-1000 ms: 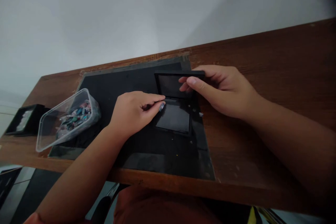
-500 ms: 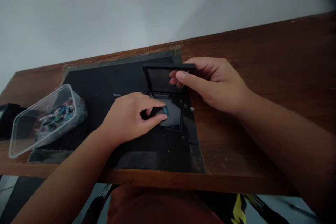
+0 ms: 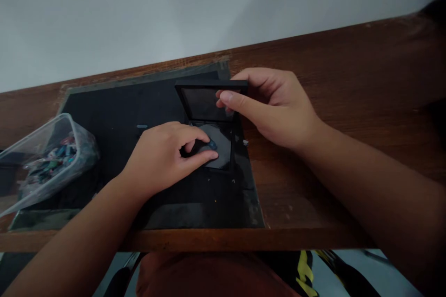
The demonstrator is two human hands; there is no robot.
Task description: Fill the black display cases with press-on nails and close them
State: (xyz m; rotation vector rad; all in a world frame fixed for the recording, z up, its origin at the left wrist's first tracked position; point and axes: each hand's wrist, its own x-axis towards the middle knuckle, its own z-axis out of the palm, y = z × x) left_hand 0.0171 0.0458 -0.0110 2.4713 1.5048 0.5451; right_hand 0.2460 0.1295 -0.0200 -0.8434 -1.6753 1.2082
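A hinged black display case [image 3: 231, 148] lies on the dark mat with its lid [image 3: 205, 84] raised. My left hand [image 3: 160, 155] reaches over the lower half, thumb and index finger pinched around a small, oblong blue stone [image 3: 213, 144]. The stone is at the clear, shiny film in the lower frame; whether it presses on the film is hard to tell. At the lid's upper right corner, my right hand [image 3: 278, 109] grips the frame, its thumb in front and other fingers partly hidden behind.
A clear plastic tub [image 3: 75, 148] with many coloured pieces stands tilted on the left. A small bluish strip [image 3: 142, 126] lies on the black mat [image 3: 114, 102]. Tiny crumbs dot the mat. The wooden table [image 3: 331, 69] meets a pale wall [image 3: 139, 14] behind.
The view has shifted slightly to the right. The blue stone has turned between my left fingers and now lies more slanted. My right hand still holds the lid up.
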